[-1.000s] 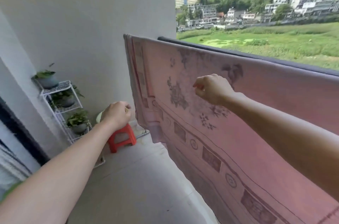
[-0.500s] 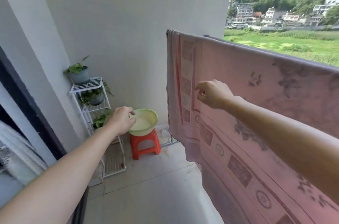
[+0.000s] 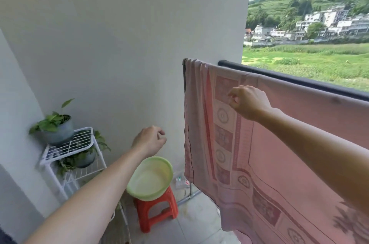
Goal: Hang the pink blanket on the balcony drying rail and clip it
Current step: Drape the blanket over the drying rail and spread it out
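Far left: round grey-blue pot point(image 3: 59, 132) of leafy green, set atop a white wire rack point(image 3: 69, 146) of thin grid shelves. On the shelf below, a second potted plant point(image 3: 85, 158). Behind, a smooth, matt white wall point(image 3: 119, 43).

Next, the left grip point(image 3: 148, 140) at the end of a bare forearm. Hovers above a round, glossy, pale-green plastic basin point(image 3: 151, 179). Fingers curled into a loose fist, thumb laid against the forefinger, nothing showing inside. Well apart from the cloth, to its left. Basin seated on a small red moulded plastic stool point(image 3: 157, 213), on pale floor tiles point(image 3: 195, 223).

Right of that, the pink blanket point(image 3: 279, 153): thin, soft cloth with darker pink borders, squares and round medallions. Hangs from its top fold as a flat sheet, left edge beside a thin grey upright post point(image 3: 184, 77). Top fold close along a dark, rounded rail point(image 3: 289, 78). Cannot tell whether carried by that rail or by a bar hidden under the cloth.

Right grip point(image 3: 247, 101) in front of the blanket's upper left part, just below the fold. Fingers curled, thumb and forefinger tips drawn together right at the patterned border. Cannot tell whether pinching the cloth or merely held before it.

Beyond the rail: green field point(image 3: 309, 61), pale houses point(image 3: 329, 21), wooded hillside point(image 3: 299, 1).
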